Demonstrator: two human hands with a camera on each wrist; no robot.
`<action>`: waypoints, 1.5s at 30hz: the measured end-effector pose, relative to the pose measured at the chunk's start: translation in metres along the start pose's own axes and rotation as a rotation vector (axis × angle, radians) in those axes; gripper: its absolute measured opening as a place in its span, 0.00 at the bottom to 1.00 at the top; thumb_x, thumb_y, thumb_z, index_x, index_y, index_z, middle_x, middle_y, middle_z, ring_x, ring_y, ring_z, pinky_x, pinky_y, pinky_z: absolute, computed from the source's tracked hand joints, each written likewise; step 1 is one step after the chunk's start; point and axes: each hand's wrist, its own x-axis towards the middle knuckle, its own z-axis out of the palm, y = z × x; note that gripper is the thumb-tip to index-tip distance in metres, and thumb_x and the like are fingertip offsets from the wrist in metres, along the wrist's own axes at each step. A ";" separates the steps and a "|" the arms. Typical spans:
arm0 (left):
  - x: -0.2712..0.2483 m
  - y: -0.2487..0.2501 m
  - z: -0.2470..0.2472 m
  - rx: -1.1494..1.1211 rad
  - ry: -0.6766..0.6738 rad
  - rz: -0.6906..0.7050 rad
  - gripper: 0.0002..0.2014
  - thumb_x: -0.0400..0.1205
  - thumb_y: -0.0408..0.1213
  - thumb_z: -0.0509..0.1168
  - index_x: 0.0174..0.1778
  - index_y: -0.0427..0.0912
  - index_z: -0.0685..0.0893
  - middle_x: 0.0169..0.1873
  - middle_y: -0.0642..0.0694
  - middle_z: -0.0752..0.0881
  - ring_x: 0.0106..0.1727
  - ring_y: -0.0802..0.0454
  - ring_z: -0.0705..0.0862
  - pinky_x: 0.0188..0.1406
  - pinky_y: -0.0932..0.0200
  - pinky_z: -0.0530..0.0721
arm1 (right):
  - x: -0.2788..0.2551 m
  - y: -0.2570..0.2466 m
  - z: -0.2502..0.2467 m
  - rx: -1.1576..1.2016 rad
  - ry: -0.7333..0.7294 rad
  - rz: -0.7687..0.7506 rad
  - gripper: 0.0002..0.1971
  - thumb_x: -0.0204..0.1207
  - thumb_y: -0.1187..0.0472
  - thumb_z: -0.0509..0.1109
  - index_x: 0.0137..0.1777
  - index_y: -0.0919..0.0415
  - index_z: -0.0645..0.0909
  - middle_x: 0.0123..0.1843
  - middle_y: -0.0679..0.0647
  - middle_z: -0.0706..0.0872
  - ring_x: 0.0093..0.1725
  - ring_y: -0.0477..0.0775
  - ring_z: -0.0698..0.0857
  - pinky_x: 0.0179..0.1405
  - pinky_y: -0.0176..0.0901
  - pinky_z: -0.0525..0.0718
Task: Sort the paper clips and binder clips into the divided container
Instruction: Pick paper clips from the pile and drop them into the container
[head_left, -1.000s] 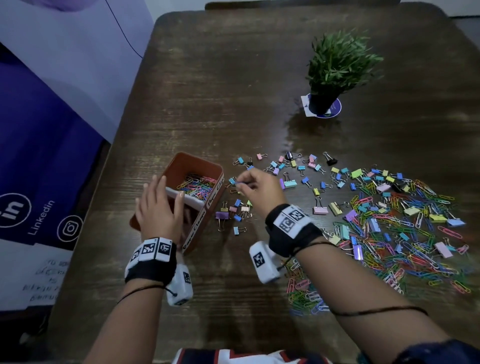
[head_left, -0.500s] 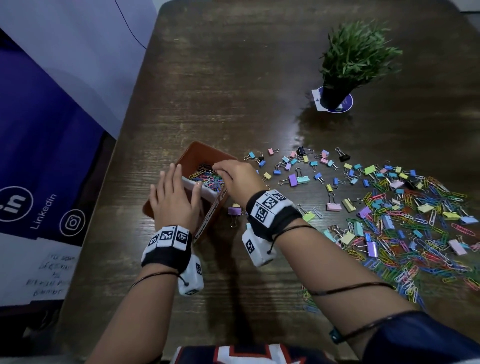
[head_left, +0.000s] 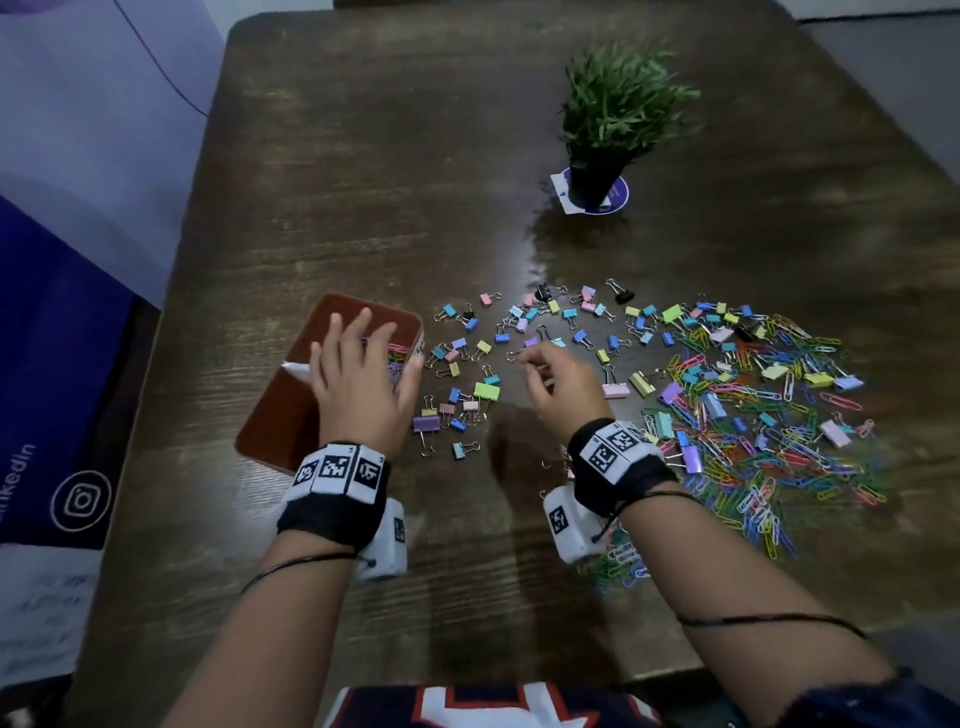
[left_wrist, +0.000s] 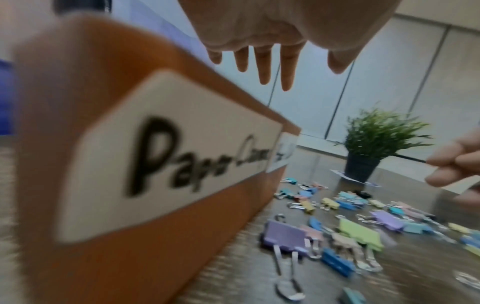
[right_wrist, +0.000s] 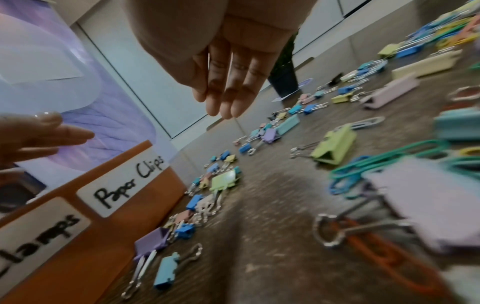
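The right hand (head_left: 558, 387), back from the brown container (head_left: 270, 415) at the near left, is hovering with loosely curled, empty fingers over scattered binder clips (head_left: 485, 391). The left hand (head_left: 358, 384) is spreading flat above the container. Next pickup is pending.

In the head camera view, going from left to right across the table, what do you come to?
Divided container → left hand → scattered binder clips → right hand → heap of paper clips.
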 end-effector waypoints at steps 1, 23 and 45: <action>0.001 0.008 0.002 -0.031 -0.009 0.054 0.22 0.84 0.49 0.60 0.72 0.45 0.76 0.79 0.45 0.67 0.84 0.45 0.52 0.81 0.43 0.49 | -0.004 0.006 -0.005 0.002 0.004 0.039 0.07 0.80 0.65 0.63 0.53 0.58 0.82 0.45 0.48 0.84 0.42 0.45 0.82 0.44 0.33 0.81; -0.038 0.116 0.102 0.066 -0.661 0.274 0.14 0.85 0.44 0.62 0.65 0.52 0.82 0.58 0.49 0.80 0.63 0.47 0.75 0.59 0.53 0.77 | -0.005 0.088 -0.047 -0.346 -0.290 0.128 0.10 0.78 0.59 0.69 0.57 0.61 0.82 0.60 0.56 0.79 0.61 0.58 0.78 0.64 0.54 0.79; -0.043 0.112 0.106 -0.134 -0.549 -0.070 0.02 0.80 0.35 0.67 0.44 0.46 0.79 0.38 0.54 0.80 0.39 0.57 0.79 0.36 0.63 0.74 | -0.012 0.078 -0.065 -0.351 -0.664 -0.072 0.03 0.75 0.64 0.70 0.41 0.56 0.80 0.41 0.50 0.83 0.38 0.49 0.78 0.37 0.39 0.76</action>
